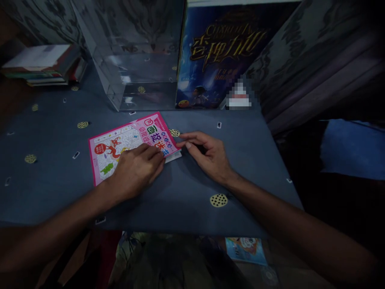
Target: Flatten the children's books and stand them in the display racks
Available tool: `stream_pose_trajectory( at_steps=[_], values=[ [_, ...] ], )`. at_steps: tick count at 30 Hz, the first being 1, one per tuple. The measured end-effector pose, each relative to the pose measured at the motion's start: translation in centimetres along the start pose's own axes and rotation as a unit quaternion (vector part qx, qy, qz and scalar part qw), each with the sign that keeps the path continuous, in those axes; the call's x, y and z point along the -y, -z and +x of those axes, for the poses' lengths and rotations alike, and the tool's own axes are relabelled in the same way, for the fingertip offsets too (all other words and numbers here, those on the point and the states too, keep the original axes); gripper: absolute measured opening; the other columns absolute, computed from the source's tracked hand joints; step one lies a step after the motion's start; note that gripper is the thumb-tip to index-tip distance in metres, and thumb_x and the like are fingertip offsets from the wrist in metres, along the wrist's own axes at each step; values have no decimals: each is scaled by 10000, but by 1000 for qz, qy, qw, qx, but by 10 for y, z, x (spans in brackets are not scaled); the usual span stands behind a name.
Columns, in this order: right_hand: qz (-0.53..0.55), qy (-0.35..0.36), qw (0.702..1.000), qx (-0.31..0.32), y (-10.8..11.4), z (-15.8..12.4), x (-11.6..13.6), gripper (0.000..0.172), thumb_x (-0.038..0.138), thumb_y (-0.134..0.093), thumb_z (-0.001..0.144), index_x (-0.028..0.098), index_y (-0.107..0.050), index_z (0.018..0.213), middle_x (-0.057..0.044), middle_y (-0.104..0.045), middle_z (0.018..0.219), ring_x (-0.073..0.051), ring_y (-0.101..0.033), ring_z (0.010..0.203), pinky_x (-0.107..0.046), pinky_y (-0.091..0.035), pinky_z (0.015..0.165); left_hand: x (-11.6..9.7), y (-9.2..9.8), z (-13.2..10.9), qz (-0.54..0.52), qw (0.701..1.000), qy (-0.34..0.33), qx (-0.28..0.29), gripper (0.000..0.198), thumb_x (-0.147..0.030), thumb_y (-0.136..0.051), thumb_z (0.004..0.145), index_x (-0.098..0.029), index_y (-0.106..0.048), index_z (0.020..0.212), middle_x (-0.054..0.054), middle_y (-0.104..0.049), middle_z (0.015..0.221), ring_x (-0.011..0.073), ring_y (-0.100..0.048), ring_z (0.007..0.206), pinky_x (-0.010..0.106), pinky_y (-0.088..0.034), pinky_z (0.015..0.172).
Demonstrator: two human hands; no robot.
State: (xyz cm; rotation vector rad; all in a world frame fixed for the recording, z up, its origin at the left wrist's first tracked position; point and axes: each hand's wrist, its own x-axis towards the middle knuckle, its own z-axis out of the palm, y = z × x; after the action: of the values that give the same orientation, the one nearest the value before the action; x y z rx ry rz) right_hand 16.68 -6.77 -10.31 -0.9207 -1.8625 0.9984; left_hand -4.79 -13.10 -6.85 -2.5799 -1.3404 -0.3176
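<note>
A thin pink booklet (122, 134) with a fox drawing and Chinese lettering lies at a slant on the table; white pages show under its lower right edge. My left hand (140, 166) rests over its lower side, fingers curled down at the edge, fingertips partly hidden. At the booklet's right corner, my right hand (209, 154) has its index finger reaching to the cover's edge. Its thumb is close to the index finger, and the other fingers are partly hidden.
Behind the booklet stands a clear acrylic holder (132, 96), with a dark blue book (216, 60) upright at its right. Stacked books (39, 64) lie at the back left. The patterned blue-grey tablecloth (180, 204) covers the table. A blue packet (246, 251) sits below the front edge.
</note>
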Motion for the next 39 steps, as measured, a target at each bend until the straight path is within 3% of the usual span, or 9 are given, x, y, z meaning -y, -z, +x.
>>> stream_pose_trajectory(
  at_steps=[7,13,21,25,27,29,32,35,39],
  values=[
    [-4,12,1000,8,0,-3,1,238,277,-548,977,205,-721,1124,-43,-791,951,-190,-749,887,-363,-593,869,-1,-1,-1,-35,999,22,14,294,-202,-474,1007,-149,-746,910,113,-752,955,235,-701,848,353,-579,702],
    [-116,81,990,5,-1,-5,3,222,259,-554,962,241,-758,1047,-30,-783,904,-192,-736,808,-317,-593,741,-5,-5,-2,14,999,12,26,272,-205,-497,1007,-131,-733,895,122,-738,930,247,-686,831,337,-554,614],
    [-274,236,931,54,-3,-10,5,211,218,-532,995,211,-742,1011,-27,-741,716,-176,-671,633,-311,-529,649,-10,-7,-6,45,997,-5,69,192,-209,-550,999,-113,-717,1006,119,-732,992,249,-685,928,334,-561,666],
    [-366,269,890,45,-8,-17,17,181,188,-527,1003,192,-706,1031,-51,-755,764,-208,-676,723,-345,-481,689,23,3,-16,-17,994,15,107,281,-332,-507,1038,-148,-717,1064,96,-736,1114,243,-670,1059,368,-571,858],
    [-389,269,880,44,-11,-23,24,192,180,-503,1013,174,-680,1086,-74,-769,829,-222,-686,784,-356,-467,710,49,7,-30,-6,992,80,102,291,-325,-491,1040,-154,-723,1078,108,-723,1183,261,-660,1106,421,-544,951],
    [-403,264,874,54,-13,-27,26,219,190,-474,1026,153,-654,1146,-98,-777,896,-235,-694,851,-367,-468,745,72,8,-47,8,984,151,90,283,-288,-497,1028,-162,-711,1163,127,-700,1261,277,-653,1139,444,-532,966],
    [-434,261,859,72,-16,-26,22,279,239,-428,1052,125,-620,1219,-136,-779,1021,-266,-694,968,-396,-477,803,88,7,-71,-17,979,191,73,337,-291,-474,1026,-173,-682,1263,136,-679,1330,274,-669,1117,438,-548,931],
    [-451,257,851,84,-14,-16,13,346,305,-397,1071,115,-586,1290,-164,-756,1153,-301,-672,1094,-424,-493,848,79,8,-86,-6,976,208,69,347,-312,-475,1019,-168,-695,1246,143,-687,1320,299,-681,1079,470,-558,893],
    [-425,210,874,108,-5,3,2,412,412,-384,1073,166,-576,1342,-144,-748,1157,-297,-682,1080,-441,-520,878,54,16,-94,8,975,216,54,327,-353,-506,1018,-185,-704,1217,122,-710,1283,297,-689,1066,460,-569,878]
  ],
)
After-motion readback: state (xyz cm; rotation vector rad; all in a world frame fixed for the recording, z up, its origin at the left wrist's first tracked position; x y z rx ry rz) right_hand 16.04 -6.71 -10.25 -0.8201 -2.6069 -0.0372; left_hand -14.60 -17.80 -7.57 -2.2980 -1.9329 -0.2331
